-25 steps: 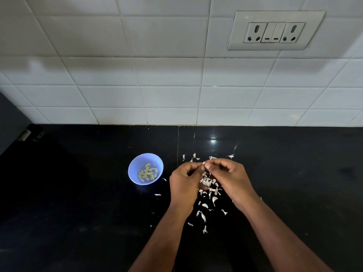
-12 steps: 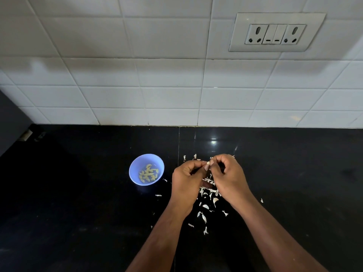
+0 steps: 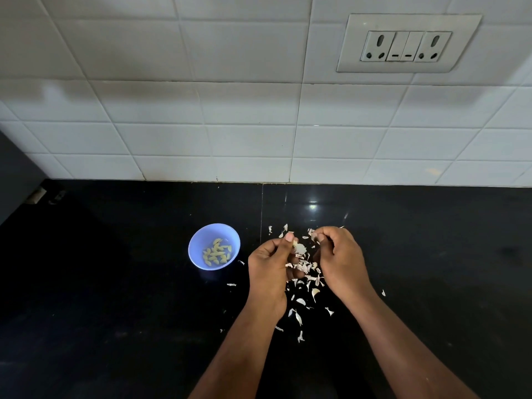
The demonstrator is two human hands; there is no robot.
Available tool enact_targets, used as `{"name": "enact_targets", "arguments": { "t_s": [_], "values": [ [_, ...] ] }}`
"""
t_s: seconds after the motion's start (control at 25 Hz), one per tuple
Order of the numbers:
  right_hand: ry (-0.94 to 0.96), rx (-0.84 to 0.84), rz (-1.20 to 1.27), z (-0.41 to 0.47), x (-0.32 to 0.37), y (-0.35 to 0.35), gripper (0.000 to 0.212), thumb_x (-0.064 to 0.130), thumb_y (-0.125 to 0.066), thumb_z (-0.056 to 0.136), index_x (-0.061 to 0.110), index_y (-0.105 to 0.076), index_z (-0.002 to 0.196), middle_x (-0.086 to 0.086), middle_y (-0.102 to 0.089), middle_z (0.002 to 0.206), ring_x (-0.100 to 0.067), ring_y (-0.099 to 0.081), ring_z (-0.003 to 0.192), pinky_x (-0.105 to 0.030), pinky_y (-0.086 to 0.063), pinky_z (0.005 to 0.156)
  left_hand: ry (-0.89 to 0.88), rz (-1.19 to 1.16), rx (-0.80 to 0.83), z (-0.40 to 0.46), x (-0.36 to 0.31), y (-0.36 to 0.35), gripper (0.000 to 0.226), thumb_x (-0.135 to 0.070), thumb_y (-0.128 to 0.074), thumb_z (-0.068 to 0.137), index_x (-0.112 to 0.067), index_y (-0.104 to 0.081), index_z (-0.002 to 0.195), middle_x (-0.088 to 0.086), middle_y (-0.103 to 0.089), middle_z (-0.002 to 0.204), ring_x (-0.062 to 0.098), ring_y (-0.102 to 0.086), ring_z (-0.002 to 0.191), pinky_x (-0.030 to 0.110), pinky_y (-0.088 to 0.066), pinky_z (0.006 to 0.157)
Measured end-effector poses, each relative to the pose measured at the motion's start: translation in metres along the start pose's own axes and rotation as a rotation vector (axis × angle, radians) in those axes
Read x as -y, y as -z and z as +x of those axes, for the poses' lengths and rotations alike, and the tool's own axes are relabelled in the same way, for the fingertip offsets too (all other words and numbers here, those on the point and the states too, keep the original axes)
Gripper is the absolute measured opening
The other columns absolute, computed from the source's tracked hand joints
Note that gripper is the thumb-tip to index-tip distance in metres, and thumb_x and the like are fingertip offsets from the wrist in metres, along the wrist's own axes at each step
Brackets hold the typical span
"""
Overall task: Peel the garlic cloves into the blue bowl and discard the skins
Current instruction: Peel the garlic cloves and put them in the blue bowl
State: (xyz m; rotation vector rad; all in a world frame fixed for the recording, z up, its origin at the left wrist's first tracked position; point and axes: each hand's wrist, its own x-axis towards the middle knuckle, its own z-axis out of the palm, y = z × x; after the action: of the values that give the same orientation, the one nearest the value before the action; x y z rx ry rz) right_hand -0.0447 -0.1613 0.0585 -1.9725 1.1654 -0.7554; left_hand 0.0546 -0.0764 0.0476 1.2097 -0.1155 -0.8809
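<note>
A small blue bowl (image 3: 195, 249) stands on the black counter and holds several peeled yellowish garlic cloves (image 3: 216, 252). To its right, my left hand (image 3: 269, 269) pinches a garlic clove (image 3: 298, 248) between thumb and fingers; the clove still carries white skin. My right hand (image 3: 341, 259) is a little apart from it, its fingertips pinched on a small scrap of skin (image 3: 313, 234). White garlic skins (image 3: 305, 279) lie scattered on the counter under and between both hands.
The black counter (image 3: 115, 283) runs to a white tiled wall (image 3: 230, 125) with a socket plate (image 3: 406, 44) at upper right. A dark cabinet side (image 3: 14, 174) stands at the far left. Stray skins lie near the bowl.
My hands, joined at the clove before, have pulled apart. The right hand has drawn away to the right with a bit of skin, leaving the clove in the left hand.
</note>
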Motion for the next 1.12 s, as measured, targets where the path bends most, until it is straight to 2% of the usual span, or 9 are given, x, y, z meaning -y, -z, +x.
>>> {"name": "enact_targets", "arguments": {
  "t_s": [0.12, 0.2, 0.32, 0.4, 0.48, 0.68, 0.84, 0.96, 1.12],
  "values": [
    [-0.054, 0.006, 0.052, 0.003, -0.001, 0.006, 0.009, 0.022, -0.072, 0.097, 0.023, -0.081, 0.098, 0.01, -0.075, 0.086, -0.005, -0.071, 0.077, -0.029, -0.058, 0.078, -0.026, 0.051, -0.038, 0.0, -0.002, -0.002, 0.019, -0.023, -0.076, 0.096, -0.005, -0.079, 0.089, -0.001, -0.064, 0.071, 0.007, -0.053, 0.06, 0.026, -0.05, 0.048],
    [-0.099, 0.008, 0.089, 0.001, 0.004, 0.009, 0.006, 0.028, -0.08, 0.09, 0.026, -0.079, 0.085, 0.008, -0.074, 0.071, -0.011, -0.07, 0.066, -0.036, -0.058, 0.069, -0.058, 0.087, -0.077, 0.0, -0.001, -0.004, 0.02, -0.024, -0.077, 0.095, -0.006, -0.078, 0.085, -0.002, -0.062, 0.067, 0.007, -0.052, 0.059, 0.025, -0.049, 0.048],
    [-0.075, -0.012, 0.116, -0.002, 0.005, 0.009, 0.017, 0.023, -0.082, 0.088, 0.026, -0.066, 0.082, 0.006, -0.071, 0.073, -0.013, -0.066, 0.064, -0.033, -0.052, 0.06, -0.1, 0.108, -0.124, 0.001, 0.001, -0.007, 0.024, -0.023, -0.078, 0.094, -0.006, -0.075, 0.079, 0.0, -0.054, 0.062, 0.012, -0.047, 0.057, 0.023, -0.046, 0.048],
    [-0.052, 0.019, 0.152, -0.004, 0.004, 0.008, 0.019, 0.009, -0.07, 0.095, 0.027, -0.068, 0.09, 0.009, -0.073, 0.084, -0.008, -0.07, 0.073, -0.028, -0.052, 0.064, -0.12, 0.128, -0.139, 0.0, 0.001, -0.009, 0.026, -0.024, -0.078, 0.094, -0.005, -0.074, 0.077, 0.004, -0.051, 0.061, 0.014, -0.044, 0.054, 0.023, -0.043, 0.049],
    [-0.082, 0.094, 0.215, -0.006, 0.006, 0.006, 0.035, 0.001, -0.055, 0.099, 0.028, -0.076, 0.092, 0.01, -0.077, 0.086, -0.012, -0.072, 0.075, -0.03, -0.055, 0.067, -0.14, 0.151, -0.152, 0.0, 0.002, -0.011, 0.027, -0.027, -0.079, 0.094, -0.006, -0.074, 0.078, 0.006, -0.05, 0.06, 0.016, -0.043, 0.052, 0.025, -0.042, 0.051],
    [-0.071, 0.211, 0.241, -0.011, 0.016, 0.0, 0.016, 0.03, -0.065, 0.101, 0.025, -0.077, 0.092, 0.004, -0.075, 0.085, -0.013, -0.068, 0.076, -0.032, -0.053, 0.071, -0.175, 0.165, -0.174, -0.001, 0.008, -0.013, 0.023, -0.031, -0.079, 0.094, -0.011, -0.078, 0.081, 0.003, -0.057, 0.06, 0.015, -0.046, 0.055, 0.032, -0.045, 0.056],
    [-0.059, 0.149, 0.203, -0.011, 0.01, -0.004, 0.02, 0.018, -0.059, 0.105, 0.02, -0.073, 0.09, 0.007, -0.072, 0.086, -0.011, -0.066, 0.081, -0.029, -0.052, 0.075, -0.159, 0.145, -0.153, -0.002, 0.01, -0.017, 0.025, -0.027, -0.076, 0.097, -0.007, -0.077, 0.082, 0.005, -0.055, 0.059, 0.017, -0.048, 0.056, 0.028, -0.046, 0.056],
    [-0.171, 0.101, 0.305, -0.013, 0.009, -0.01, 0.022, 0.018, -0.06, 0.104, 0.017, -0.073, 0.086, 0.001, -0.074, 0.082, -0.02, -0.069, 0.08, -0.033, -0.054, 0.074, -0.07, 0.014, -0.135, -0.003, 0.014, -0.021, 0.025, -0.022, -0.073, 0.099, -0.004, -0.077, 0.082, 0.007, -0.058, 0.063, 0.015, -0.05, 0.059, 0.026, -0.047, 0.058],
    [-0.201, 0.068, 0.293, -0.012, 0.011, -0.011, 0.02, 0.017, -0.068, 0.095, 0.008, -0.066, 0.078, -0.005, -0.068, 0.073, -0.013, -0.059, 0.061, -0.037, -0.054, 0.062, 0.008, -0.086, -0.081, -0.006, 0.019, -0.02, 0.025, -0.02, -0.069, 0.101, -0.006, -0.078, 0.082, 0.013, -0.073, 0.078, 0.02, -0.066, 0.072, 0.031, -0.055, 0.069]
  ]
}}
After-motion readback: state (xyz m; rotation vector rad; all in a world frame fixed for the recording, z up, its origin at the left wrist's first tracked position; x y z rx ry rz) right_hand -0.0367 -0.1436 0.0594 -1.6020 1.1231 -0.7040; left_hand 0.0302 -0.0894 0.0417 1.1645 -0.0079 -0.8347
